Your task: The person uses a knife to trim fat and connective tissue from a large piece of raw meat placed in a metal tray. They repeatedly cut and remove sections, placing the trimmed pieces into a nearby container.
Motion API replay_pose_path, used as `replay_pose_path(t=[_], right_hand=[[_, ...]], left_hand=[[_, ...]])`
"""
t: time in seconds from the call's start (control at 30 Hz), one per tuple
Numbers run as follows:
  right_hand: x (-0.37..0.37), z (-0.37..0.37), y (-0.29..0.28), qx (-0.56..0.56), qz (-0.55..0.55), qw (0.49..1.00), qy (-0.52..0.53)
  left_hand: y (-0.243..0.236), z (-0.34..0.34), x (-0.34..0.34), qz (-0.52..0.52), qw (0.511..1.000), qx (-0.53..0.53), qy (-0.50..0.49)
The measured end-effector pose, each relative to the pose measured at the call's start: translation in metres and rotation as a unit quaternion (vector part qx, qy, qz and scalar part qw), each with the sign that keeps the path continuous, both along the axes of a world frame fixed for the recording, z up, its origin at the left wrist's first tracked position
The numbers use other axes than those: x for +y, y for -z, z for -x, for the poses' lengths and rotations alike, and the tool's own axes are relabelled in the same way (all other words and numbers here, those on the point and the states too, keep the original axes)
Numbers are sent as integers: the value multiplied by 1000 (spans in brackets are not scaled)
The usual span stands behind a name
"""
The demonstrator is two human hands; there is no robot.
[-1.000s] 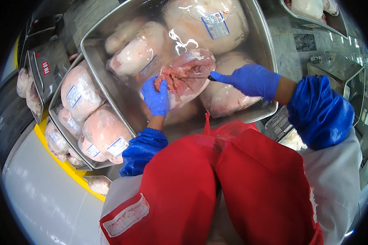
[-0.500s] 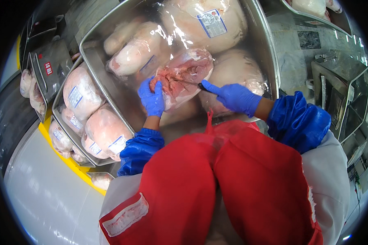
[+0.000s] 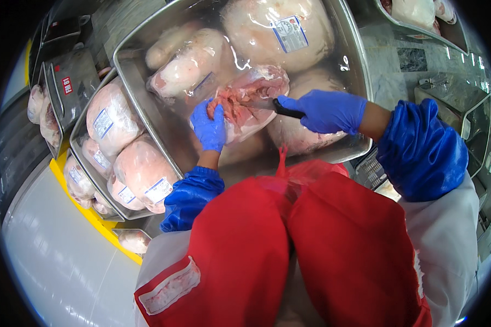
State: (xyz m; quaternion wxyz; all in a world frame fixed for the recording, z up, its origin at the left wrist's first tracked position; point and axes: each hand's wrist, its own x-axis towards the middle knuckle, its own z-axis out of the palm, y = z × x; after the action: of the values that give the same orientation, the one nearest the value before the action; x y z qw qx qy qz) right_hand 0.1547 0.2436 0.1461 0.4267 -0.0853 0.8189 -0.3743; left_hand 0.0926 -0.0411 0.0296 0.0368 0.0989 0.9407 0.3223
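Meat (image 3: 245, 103), a pink slab half in clear wrap, lies in the large steel tray (image 3: 360, 109) between both blue-gloved hands, its long axis running from lower left up to the right. Left hand (image 3: 210, 126) presses flat on its near end, fingers spread, while right hand (image 3: 328, 110) is clenched round a black-handled knife (image 3: 273, 104) whose blade points left into the meat. Wrapped, labelled poultry (image 3: 278, 30) crowds the tray behind it, and a second tray (image 3: 79, 125) of wrapped birds sits just left.

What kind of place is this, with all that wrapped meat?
Probably a butcher's or meat-packing counter: steel trays full of wrapped, labelled poultry, and blue-gloved hands, the right hand holding a knife to meat.
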Motion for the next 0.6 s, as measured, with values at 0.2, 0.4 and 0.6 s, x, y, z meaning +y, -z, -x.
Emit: replay_pose_path(t=[0.2,0.4,0.6], right_hand=[[-18,-43,26,79,-74,993,-56],[-44,-55,38,62,-34,996,57],[5,0,-10,-148,72,984,67]], left_hand=[[-8,1,3,-34,998,-33,-29],[-1,1,-4,19,1000,10,-2],[-7,-3,-5,6,1000,-1,-18]])
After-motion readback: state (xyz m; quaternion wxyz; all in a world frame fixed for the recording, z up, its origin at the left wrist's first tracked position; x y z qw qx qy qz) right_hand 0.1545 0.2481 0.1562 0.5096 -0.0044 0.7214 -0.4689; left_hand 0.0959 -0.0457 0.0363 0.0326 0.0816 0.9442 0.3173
